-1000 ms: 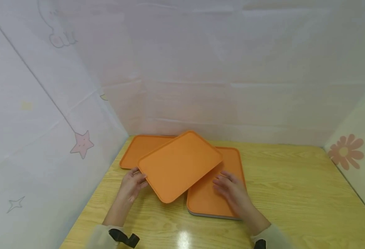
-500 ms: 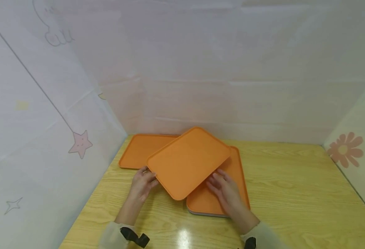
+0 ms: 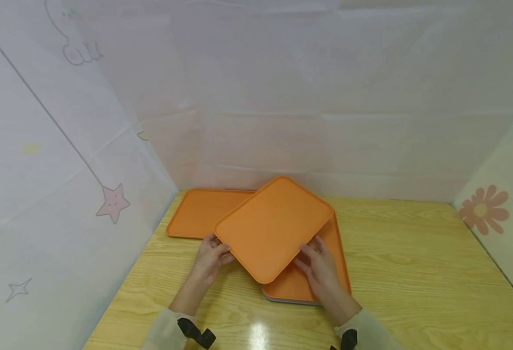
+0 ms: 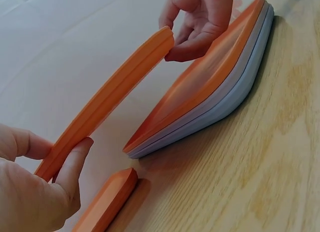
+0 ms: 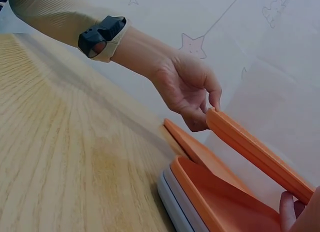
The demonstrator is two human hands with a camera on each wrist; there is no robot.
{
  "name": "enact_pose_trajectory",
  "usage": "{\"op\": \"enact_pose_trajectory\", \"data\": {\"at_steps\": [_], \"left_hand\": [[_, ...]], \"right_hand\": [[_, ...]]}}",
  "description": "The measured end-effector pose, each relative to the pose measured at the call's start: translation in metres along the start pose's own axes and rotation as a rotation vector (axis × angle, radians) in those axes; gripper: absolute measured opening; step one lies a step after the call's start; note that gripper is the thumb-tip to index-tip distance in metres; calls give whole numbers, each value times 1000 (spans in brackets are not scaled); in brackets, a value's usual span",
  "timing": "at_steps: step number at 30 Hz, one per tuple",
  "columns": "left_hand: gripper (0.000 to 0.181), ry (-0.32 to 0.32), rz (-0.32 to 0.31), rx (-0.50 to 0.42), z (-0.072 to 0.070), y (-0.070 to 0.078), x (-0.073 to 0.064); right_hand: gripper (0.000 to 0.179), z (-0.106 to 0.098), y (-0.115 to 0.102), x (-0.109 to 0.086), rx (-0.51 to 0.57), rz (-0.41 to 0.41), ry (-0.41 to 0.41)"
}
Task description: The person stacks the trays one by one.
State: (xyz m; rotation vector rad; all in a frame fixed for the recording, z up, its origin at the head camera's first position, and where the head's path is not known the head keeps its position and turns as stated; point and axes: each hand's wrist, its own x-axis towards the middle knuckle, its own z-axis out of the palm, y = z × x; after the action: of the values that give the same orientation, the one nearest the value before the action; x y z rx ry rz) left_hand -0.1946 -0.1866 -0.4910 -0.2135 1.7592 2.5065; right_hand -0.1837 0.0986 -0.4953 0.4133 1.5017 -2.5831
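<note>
Currently your left hand and right hand pinch a tray. Slipping could jolt the stack below your right.

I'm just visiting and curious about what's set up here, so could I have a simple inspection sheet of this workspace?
Surface: wood-grain table, light glare near the front.
Job's things: a raised tray, orange and slanted; partly below it a stack, orange over bluish-grey; a flat orange tray at back left.
Clutter: nothing seen.
Hands: left hand and right hand both grip the raised tray's edges; black devices on both wrists.
Cables: nothing seen.
Surroundings: pale wall sheets with a printed star and flower.
</note>
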Motion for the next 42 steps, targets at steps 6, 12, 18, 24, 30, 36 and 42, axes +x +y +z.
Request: {"op": "enact_pose_trajectory", "data": {"at_steps": [6, 12, 18, 24, 30, 36, 42], "left_hand": [[57, -6, -15, 58, 9, 0, -2], [64, -90, -31, 67, 14, 2, -6], [51, -265, -71, 122, 6, 7, -5], [59, -430, -102, 265, -8, 20, 10], [65, -508, -101, 375, -5, 27, 27], [68, -491, -122, 340, 18, 20, 41], [61, -476, -97, 381, 34, 12, 47]], "right_hand": [[78, -6, -4, 5, -20, -8, 54], [74, -17, -12, 7, -27, 4, 54], [73, -36, -31, 9, -45, 24, 18], [70, -59, -54, 11, -96, 42, -71], [71, -79, -74, 10, -160, 74, -187], [74, -95, -85, 14, -239, 105, -285], [77, -103, -91, 17, -276, 114, -383]]}}
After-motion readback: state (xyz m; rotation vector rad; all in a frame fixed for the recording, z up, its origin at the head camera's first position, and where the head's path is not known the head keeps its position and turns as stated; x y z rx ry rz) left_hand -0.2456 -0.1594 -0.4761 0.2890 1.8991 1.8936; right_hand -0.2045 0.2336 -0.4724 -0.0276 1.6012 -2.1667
